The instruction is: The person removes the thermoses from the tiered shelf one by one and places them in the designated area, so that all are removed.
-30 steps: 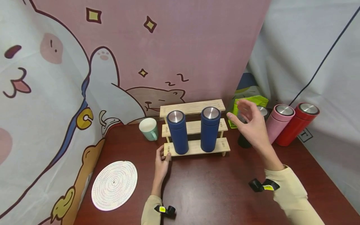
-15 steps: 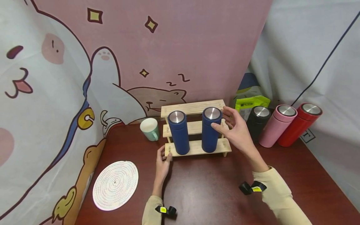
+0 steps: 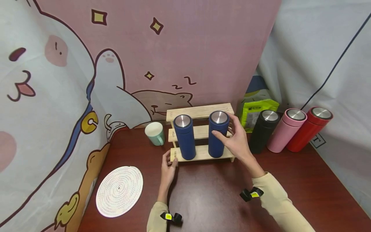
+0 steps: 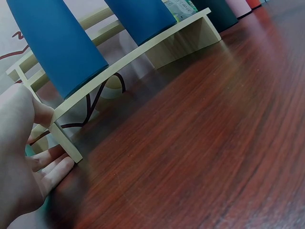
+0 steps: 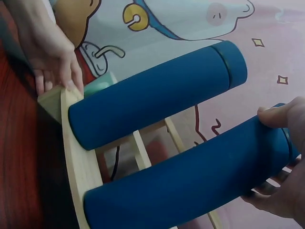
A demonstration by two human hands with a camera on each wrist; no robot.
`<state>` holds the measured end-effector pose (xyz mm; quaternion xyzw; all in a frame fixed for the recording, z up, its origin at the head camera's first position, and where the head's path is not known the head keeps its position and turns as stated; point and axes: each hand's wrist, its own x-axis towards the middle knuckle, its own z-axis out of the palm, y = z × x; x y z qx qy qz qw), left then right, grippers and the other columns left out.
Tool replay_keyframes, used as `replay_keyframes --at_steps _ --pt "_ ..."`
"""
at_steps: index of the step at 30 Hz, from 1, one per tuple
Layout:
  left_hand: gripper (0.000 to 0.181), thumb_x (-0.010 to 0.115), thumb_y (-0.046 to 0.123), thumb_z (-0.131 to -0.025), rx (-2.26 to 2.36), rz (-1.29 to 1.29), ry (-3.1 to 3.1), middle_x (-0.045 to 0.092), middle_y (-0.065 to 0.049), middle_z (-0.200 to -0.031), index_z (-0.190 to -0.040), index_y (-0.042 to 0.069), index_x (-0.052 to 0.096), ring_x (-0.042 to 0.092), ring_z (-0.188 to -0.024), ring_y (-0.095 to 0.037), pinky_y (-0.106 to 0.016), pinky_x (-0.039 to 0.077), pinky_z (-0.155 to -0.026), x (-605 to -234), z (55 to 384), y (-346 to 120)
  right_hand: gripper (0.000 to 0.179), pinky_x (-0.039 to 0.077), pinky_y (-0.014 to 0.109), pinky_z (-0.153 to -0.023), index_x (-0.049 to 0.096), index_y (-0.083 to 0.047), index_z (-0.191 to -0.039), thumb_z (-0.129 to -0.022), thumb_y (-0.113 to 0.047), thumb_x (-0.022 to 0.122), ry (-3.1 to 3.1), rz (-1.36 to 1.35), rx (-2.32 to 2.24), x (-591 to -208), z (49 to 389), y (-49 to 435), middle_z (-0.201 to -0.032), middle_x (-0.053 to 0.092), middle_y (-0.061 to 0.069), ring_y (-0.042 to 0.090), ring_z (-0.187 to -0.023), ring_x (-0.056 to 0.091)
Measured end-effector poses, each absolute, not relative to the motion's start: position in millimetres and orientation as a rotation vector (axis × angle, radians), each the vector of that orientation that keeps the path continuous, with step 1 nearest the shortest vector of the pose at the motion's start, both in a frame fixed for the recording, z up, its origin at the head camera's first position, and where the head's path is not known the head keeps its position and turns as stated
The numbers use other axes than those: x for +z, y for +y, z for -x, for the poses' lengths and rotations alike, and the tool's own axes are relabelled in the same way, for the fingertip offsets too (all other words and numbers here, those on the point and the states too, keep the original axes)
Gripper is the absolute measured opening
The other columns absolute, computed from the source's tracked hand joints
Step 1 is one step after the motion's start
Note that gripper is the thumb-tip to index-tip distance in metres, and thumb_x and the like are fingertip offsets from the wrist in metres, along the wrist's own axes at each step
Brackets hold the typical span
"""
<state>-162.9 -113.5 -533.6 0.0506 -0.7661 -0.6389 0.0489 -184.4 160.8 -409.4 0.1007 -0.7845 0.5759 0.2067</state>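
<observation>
Two blue vacuum flasks with steel-topped lids stand upright on the lowest step of a three-step wooden rack (image 3: 200, 110). My right hand (image 3: 237, 139) holds the right blue flask (image 3: 215, 146) near its top. Its thumb presses the near side, and its fingers curl round the far side, partly hidden. The left blue flask (image 3: 186, 141) stands apart from it, untouched by either hand. At the rack's left end, my left hand (image 3: 168, 169) grips the lowest step; in the left wrist view its thumb lies by the board and its fingers lie around the leg.
A mint mug (image 3: 155, 133) stands left of the rack, behind a round woven mat (image 3: 119, 191). To the right are a black flask (image 3: 263, 132), a pink flask (image 3: 285, 132) and a red flask (image 3: 308, 130), with a green packet (image 3: 256, 111) behind. Cloth curtains border the table.
My right hand has moved left from in front of the black flask to the right blue flask and taken hold of it. The left hand has stayed on the rack.
</observation>
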Motion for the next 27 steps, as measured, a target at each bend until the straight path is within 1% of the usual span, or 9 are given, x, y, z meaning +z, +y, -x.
replay_keyframes --at_steps 4,9,14,18,20,22,25,26,27 --pt "0.054 0.059 0.008 -0.101 -1.953 -0.154 -2.337 0.060 -0.026 -0.124 -0.151 0.001 0.040 0.062 -0.097 -0.036 -0.044 0.053 -0.084 -535 164 -114 0.082 0.047 0.058 -0.105 0.042 -0.013 -0.150 -0.081 -0.012 0.086 -2.216 -0.289 1.568 -413 186 162 -0.138 0.058 0.017 0.036 -0.125 0.058" --pt "0.054 0.059 0.008 -0.101 -1.940 -0.185 -2.332 0.060 -0.026 -0.124 -0.152 0.003 0.040 0.061 -0.097 -0.036 -0.039 0.051 -0.081 -555 173 -115 0.087 0.050 0.060 -0.099 0.039 -0.014 -0.151 -0.079 -0.010 0.087 -2.262 -0.314 1.519 -415 186 164 -0.139 0.056 0.018 0.040 -0.124 0.059" --pt "0.053 0.060 0.014 -0.102 -1.900 -0.216 -2.338 0.061 -0.021 -0.125 -0.152 0.012 0.041 0.062 -0.095 -0.029 -0.031 0.049 -0.077 -577 180 -116 0.087 0.053 0.059 -0.096 0.039 -0.015 -0.151 -0.079 -0.011 0.087 -2.262 -0.335 1.483 -418 184 166 -0.138 0.058 0.017 0.039 -0.122 0.061" --pt "0.053 0.060 0.016 -0.103 -1.905 -0.212 -2.345 0.061 -0.019 -0.124 -0.153 0.015 0.041 0.062 -0.094 -0.029 -0.032 0.051 -0.077 -581 179 -116 0.088 0.053 0.057 -0.095 0.040 -0.015 -0.152 -0.079 -0.010 0.088 -2.236 -0.340 1.474 -420 179 168 -0.137 0.059 0.016 0.037 -0.121 0.062" --pt "0.054 0.059 0.014 -0.103 -1.917 -0.206 -2.341 0.061 -0.021 -0.124 -0.153 0.012 0.040 0.063 -0.094 -0.031 -0.036 0.052 -0.078 -579 178 -116 0.088 0.056 0.049 -0.094 0.040 -0.016 -0.152 -0.078 -0.009 0.088 -2.225 -0.334 1.472 -420 176 170 -0.136 0.060 0.015 0.035 -0.119 0.064" --pt "0.054 0.059 0.012 -0.103 -1.936 -0.193 -2.336 0.061 -0.023 -0.124 -0.153 0.008 0.039 0.063 -0.094 -0.033 -0.040 0.053 -0.079 -571 175 -116 0.089 0.057 0.035 -0.092 0.040 -0.015 -0.152 -0.078 -0.008 0.088 -2.209 -0.335 1.481 -419 173 173 -0.135 0.061 0.017 0.035 -0.117 0.065" --pt "0.054 0.059 0.009 -0.102 -1.953 -0.171 -2.339 0.061 -0.025 -0.124 -0.152 0.004 0.039 0.062 -0.095 -0.036 -0.044 0.052 -0.081 -554 170 -115 0.090 0.053 0.016 -0.086 0.040 -0.015 -0.152 -0.077 -0.006 0.088 -2.190 -0.329 1.489 -417 170 178 -0.134 0.062 0.018 0.035 -0.115 0.066" --pt "0.054 0.059 0.008 -0.102 -1.950 -0.164 -2.345 0.061 -0.025 -0.124 -0.152 0.003 0.040 0.062 -0.095 -0.037 -0.043 0.052 -0.080 -548 168 -115 0.090 0.051 0.012 -0.085 0.040 -0.015 -0.152 -0.077 -0.006 0.088 -2.191 -0.322 1.483 -416 168 180 -0.134 0.062 0.018 0.035 -0.114 0.066" --pt "0.053 0.059 0.008 -0.102 -1.947 -0.156 -2.349 0.060 -0.025 -0.124 -0.151 0.002 0.040 0.061 -0.096 -0.036 -0.041 0.052 -0.080 -542 166 -115 0.090 0.051 0.012 -0.086 0.040 -0.015 -0.152 -0.076 -0.005 0.089 -2.196 -0.316 1.478 -415 167 182 -0.134 0.062 0.017 0.035 -0.115 0.066"
